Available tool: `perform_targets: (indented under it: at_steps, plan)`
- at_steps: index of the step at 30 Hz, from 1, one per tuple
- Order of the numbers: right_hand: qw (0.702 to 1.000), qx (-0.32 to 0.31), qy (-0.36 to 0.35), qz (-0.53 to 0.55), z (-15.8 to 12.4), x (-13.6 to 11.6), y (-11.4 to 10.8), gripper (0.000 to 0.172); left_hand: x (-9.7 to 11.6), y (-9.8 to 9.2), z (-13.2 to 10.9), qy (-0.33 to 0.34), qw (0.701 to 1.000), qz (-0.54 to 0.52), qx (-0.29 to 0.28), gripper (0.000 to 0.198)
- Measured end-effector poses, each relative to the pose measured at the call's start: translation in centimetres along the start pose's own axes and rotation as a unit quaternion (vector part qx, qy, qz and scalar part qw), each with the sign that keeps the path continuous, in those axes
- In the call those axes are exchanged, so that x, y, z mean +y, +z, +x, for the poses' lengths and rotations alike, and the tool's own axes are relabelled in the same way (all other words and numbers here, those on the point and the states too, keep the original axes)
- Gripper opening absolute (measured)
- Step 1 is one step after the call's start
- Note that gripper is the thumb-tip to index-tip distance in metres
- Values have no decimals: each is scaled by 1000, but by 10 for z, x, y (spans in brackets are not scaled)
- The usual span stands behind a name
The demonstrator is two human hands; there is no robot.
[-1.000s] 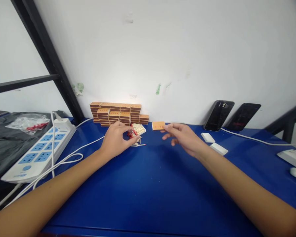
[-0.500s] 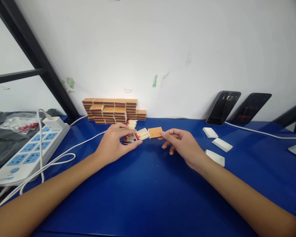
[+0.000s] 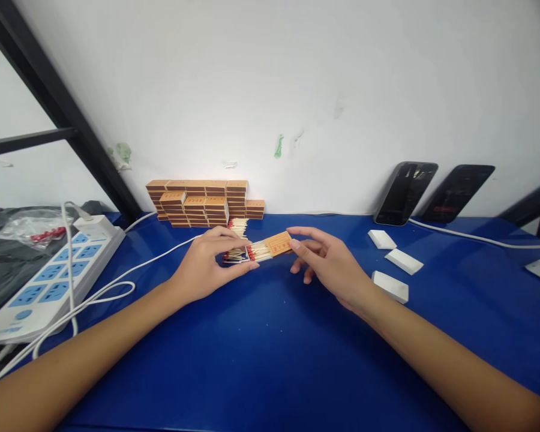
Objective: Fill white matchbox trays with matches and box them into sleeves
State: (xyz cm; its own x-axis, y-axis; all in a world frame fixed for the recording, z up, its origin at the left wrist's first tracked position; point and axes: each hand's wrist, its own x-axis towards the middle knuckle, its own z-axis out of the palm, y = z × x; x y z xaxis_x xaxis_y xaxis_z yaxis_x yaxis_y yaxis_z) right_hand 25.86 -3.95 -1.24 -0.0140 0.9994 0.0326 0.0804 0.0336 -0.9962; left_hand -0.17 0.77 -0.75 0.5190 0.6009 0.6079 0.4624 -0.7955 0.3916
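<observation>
Between thumb and fingers, my left hand (image 3: pixel 209 258) grips the white matchbox tray (image 3: pixel 265 258), which holds red-headed matches (image 3: pixel 257 249). My right hand (image 3: pixel 326 255) pinches the orange matchbox sleeve (image 3: pixel 279 243) at its right end. The tray's right end sits at the sleeve's mouth, seemingly partly inside it, and its left part lies uncovered. Just behind my left fingers is a pile of loose matches (image 3: pixel 237 227) on the blue table (image 3: pixel 270 348). Part of that pile is hidden by the hand.
Stacked matchboxes (image 3: pixel 195 207) stand against the wall at the back left. Several white trays (image 3: pixel 404 262) lie right of my right hand. Two phones (image 3: pixel 405 193) lean on the wall. A power strip (image 3: pixel 49 282) with white cables (image 3: pixel 112 288) occupies the left side.
The sleeve and tray have come together, with the sleeve now over the tray's right end. My right forefinger has stretched along the sleeve's far edge.
</observation>
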Motion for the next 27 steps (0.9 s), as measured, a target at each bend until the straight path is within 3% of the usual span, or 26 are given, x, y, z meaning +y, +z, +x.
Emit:
perform_targets:
  at_steps: [9, 14, 18, 22, 27]
  plan:
    - [997, -80, -20, -13, -8, -2, 10, 52, 3, 3, 0, 55, 998, -19, 6, 40]
    - [990, -131, -33, -34, -20, -3, 22, 60, 6, 2, 0, 78, 997, -18, 15, 54]
    - [985, -163, 0, -53, -30, -1, 31, 69, 4, 3, -1, 94, 995, -14, 9, 62]
    - [983, -176, -8, -52, -31, 1, 31, 73, 6, 2, -2, 73, 997, -13, 2, 53]
    - [984, -134, -21, -118, -28, 4, 26, 73, 10, 1, -2, 37, 999, -3, 0, 35]
